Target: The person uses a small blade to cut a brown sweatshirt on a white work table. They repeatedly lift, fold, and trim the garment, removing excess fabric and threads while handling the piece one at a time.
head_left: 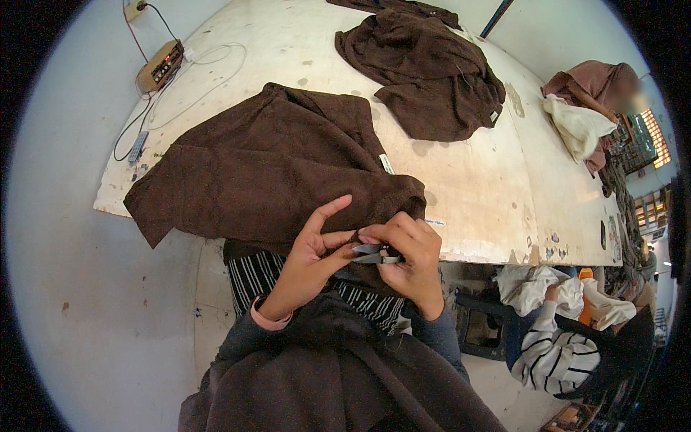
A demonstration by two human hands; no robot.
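Snips (371, 249) with short dark blades sit in the right grip (414, 252), its fingers closed round the handles and the blades pointing toward the left grip (306, 270). That left grip has its index finger raised and its thumb and other fingers bent in close to the blade tips; whether they pinch cloth there, I cannot tell. The brown garment (266, 158) lies just beyond both grips and spreads to their left over the table (475, 201), its near edge reaching the fingers and a white label (387, 164) showing beyond the right grip. Judging from this, the work looks like trimming at the garment's edge, under way rather than finished: the snips are at the cloth and the piece is not yet put aside. No completed cut or loose thread can be made out between the fingers, so how much of the edge is done stays unclear. Farther beyond the right grip lies a second brown garment (425, 65), rumpled, and past it part of another dark brown cloth (403, 6). Neither is being handled; they may be awaiting their turn or already trimmed, and their positions alone do not settle which.
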